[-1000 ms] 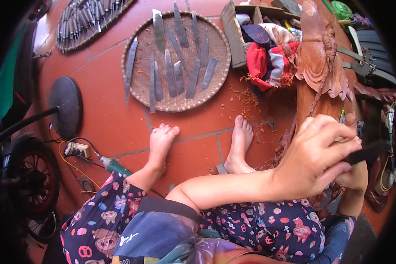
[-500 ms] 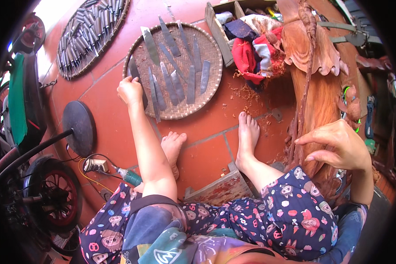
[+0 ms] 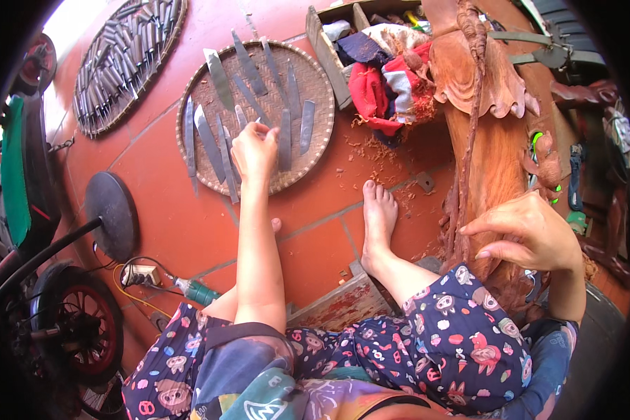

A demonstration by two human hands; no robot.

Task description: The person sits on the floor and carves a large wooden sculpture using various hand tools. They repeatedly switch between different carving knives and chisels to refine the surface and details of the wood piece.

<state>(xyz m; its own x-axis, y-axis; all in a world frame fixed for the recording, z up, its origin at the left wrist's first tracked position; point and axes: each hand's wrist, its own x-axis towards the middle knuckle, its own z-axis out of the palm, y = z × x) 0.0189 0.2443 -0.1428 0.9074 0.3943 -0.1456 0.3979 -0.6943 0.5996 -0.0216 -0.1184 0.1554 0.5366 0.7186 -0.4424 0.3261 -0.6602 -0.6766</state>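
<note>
A round woven bamboo tray (image 3: pixel 302 162) holds several flat, dark metal blades (image 3: pixel 219 78), spread apart over its weave. My left hand (image 3: pixel 253 155) is over the near middle of this tray, fingers and thumb drawn together in a pinch. Whatever lies between the fingertips is hidden. One short blade (image 3: pixel 240 116) shows its tip just beyond the knuckles, and another blade (image 3: pixel 285 143) lies close on the right. My right hand (image 3: pixel 532 231) hovers beside a reddish carved wooden piece (image 3: pixel 486 150), thumb and forefinger curved apart, with nothing in it.
A second tray (image 3: pixel 84 126) of handled tools lies far left. Nearer are a motorbike wheel (image 3: pixel 84 318), a round black base (image 3: pixel 112 217), a power strip (image 3: pixel 140 274) and a green power tool (image 3: pixel 199 292). A wooden box (image 3: pixel 329 59) and red cloth (image 3: pixel 367 91) stand far right.
My left hand has moved right from the tray's left rim to its near middle. The blades at the tray's left side lie differently. My right hand keeps its pose.
</note>
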